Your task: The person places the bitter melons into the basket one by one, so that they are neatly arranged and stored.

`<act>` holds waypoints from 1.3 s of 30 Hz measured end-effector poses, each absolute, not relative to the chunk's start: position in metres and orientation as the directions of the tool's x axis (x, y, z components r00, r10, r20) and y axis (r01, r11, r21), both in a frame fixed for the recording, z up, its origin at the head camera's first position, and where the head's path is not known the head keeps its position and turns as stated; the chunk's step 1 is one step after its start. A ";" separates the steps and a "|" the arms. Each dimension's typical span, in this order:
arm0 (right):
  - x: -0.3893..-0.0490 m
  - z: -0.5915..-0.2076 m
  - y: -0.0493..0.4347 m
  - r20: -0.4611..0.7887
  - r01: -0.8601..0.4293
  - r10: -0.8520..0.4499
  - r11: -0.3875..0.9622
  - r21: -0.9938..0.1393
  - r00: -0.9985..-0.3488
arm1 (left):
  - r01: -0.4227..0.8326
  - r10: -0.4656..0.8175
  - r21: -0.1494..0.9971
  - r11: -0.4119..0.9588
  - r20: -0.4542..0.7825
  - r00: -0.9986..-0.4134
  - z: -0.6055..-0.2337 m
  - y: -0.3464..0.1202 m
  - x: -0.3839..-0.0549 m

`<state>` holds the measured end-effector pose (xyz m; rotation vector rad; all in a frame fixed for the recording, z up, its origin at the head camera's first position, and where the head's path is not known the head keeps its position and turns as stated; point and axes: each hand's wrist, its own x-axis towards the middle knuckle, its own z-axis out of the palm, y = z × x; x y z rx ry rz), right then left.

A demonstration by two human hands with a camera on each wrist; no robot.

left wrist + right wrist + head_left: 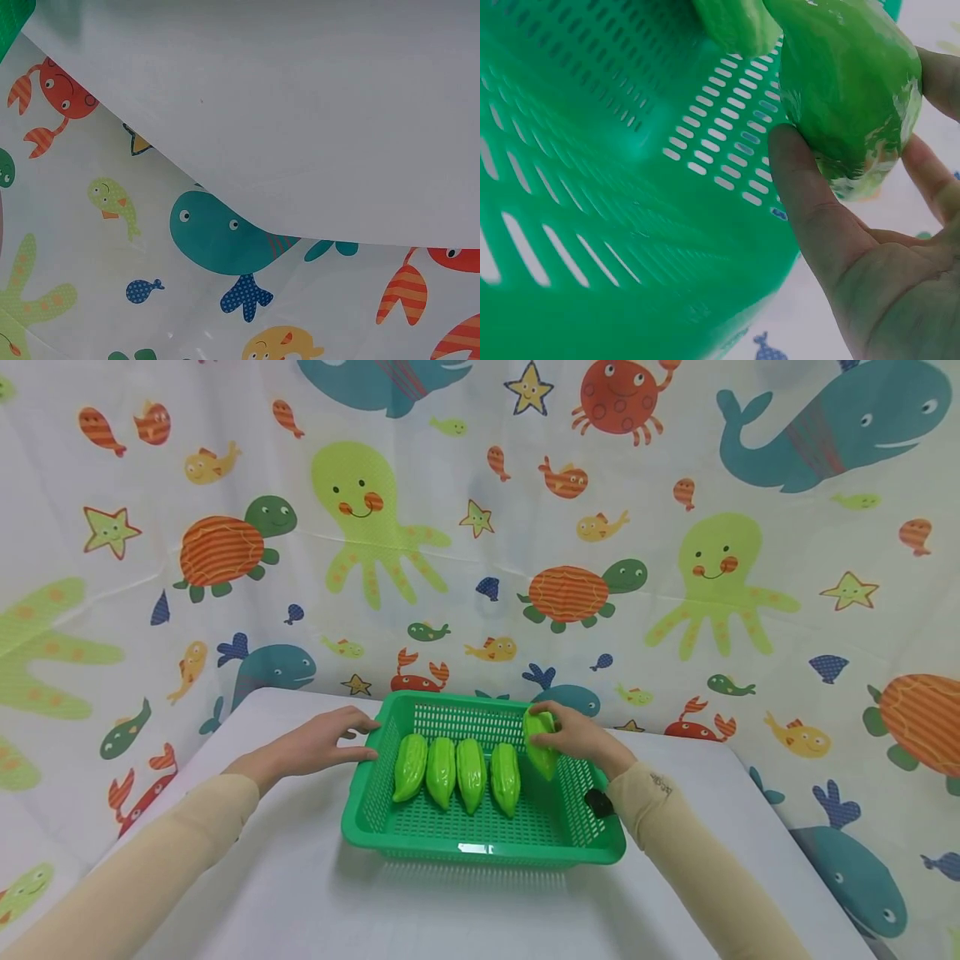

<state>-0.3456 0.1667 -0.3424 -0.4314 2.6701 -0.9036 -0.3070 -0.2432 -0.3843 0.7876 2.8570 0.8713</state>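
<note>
A green plastic basket stands on the white table. Inside its left and middle part, several glossy light-green bitter melons lie side by side in a row. My right hand holds another bitter melon near the back right of the basket, its lower tip pointing down into it. In the right wrist view, thumb and fingers pinch this melon from both sides. At the left rim is my left hand, its thumb and fingertips right at the edge and slightly spread.
The white tabletop spreads around the basket on both sides and in front. Directly behind and beside the table hangs a sheet printed with sea animals. A small black object shows at the basket's right wall, beside my right sleeve.
</note>
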 end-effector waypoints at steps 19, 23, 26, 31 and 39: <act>-0.346 -0.361 0.159 -0.252 -0.171 -0.347 0.831 -0.530 -0.904 | 0.468 0.493 0.532 0.706 0.104 -0.864 -0.385 -0.243 -0.306; -0.345 -0.363 0.158 -0.254 -0.172 -0.347 0.833 -0.526 -0.903 | 0.465 0.493 0.536 0.704 0.102 -0.864 -0.385 -0.243 -0.306; -0.344 -0.365 0.157 -0.272 -0.167 -0.349 0.836 -0.522 -0.897 | 0.462 0.492 0.538 0.705 0.099 -0.865 -0.384 -0.243 -0.306; -0.342 -0.369 0.154 -0.308 -0.138 -0.336 0.843 -0.521 -0.890 | 0.462 0.492 0.535 0.707 0.097 -0.865 -0.384 -0.243 -0.306; -0.342 -0.379 0.150 -0.330 -0.132 -0.312 0.873 -0.470 -0.891 | 0.459 0.491 0.537 0.708 0.092 -0.866 -0.383 -0.243 -0.306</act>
